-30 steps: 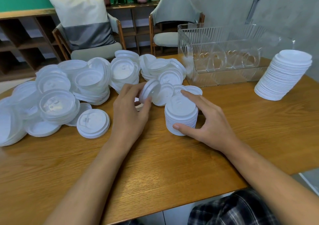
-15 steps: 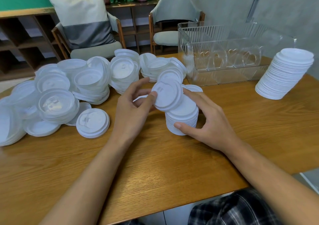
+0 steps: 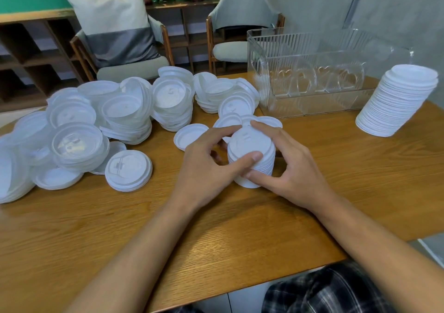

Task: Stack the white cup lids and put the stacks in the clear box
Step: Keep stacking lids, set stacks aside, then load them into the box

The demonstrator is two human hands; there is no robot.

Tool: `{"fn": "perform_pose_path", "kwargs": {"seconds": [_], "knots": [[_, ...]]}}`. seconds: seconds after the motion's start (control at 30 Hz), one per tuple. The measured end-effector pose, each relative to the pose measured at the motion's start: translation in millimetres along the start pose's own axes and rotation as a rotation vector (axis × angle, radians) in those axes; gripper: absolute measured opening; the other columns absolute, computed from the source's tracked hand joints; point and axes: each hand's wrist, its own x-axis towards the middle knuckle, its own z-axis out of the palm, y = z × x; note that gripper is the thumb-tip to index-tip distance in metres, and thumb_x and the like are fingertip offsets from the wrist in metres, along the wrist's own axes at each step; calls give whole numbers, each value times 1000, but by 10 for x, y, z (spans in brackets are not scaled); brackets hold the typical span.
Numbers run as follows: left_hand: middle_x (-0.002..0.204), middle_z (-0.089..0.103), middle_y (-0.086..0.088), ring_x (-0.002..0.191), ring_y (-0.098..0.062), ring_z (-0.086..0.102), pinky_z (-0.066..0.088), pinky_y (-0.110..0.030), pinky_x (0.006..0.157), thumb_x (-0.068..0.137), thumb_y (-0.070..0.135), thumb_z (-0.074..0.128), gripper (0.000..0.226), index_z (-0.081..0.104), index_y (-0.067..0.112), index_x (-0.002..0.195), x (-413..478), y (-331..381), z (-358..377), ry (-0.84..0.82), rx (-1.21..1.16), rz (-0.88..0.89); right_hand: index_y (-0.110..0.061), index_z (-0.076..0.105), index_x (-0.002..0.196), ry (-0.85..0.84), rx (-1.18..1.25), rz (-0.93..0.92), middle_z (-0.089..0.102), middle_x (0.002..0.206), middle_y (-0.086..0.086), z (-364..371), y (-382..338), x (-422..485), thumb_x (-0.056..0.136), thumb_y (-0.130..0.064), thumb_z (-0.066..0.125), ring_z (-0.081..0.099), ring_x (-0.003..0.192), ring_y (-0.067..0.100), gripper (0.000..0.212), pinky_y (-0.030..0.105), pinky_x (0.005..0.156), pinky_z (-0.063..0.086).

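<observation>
Both hands on 1 short stack [image 3: 249, 142] of white lids, mid-bench [image 3: 216, 240]. L hand [image 3: 206, 166]: thumb pressed on near side, fingers curled at top rim. R hand [image 3: 295, 168]: thumb at base, fingers wrapped round far side. 1 tall stack [image 3: 398, 101] far right, leaning a bit, just beside 1 clear box [image 3: 264, 35] at back right. Left half: loose pile [image 3: 125, 110] of lids, too many to count. 1 dome-up lid [image 3: 128, 169] flat at pile's front; 1 upturned lid [image 3: 189, 136] near L hand. Behind bench, 2 chairs: left chair [image 3: 134, 70] w/ 1 cushion [image 3: 113, 24], right chair [image 3: 240, 12].
</observation>
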Motion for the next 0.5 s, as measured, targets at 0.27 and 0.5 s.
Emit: {"fn": "perform_pose_path", "kwargs": {"seconds": [0.27,0.5], "knots": [[120,70,20,116,0,61,52,-24,91,68,68,78,72,66,43,135,-3,-1,-7,-5,92,28,-25,46,155,15,-10,-1,56,143,-13,0,-2,-1,81,-55,79,48,136,-2,87,13,106,40],[127,67,21,123,2,57,48,-20,97,77,54,85,63,66,39,136,-15,20,21,-19,90,33,-19,51,152,50,6,-21,61,140,-10,-4,1,-3,79,-51,83,54,133,1,86,19,105,47]]}}
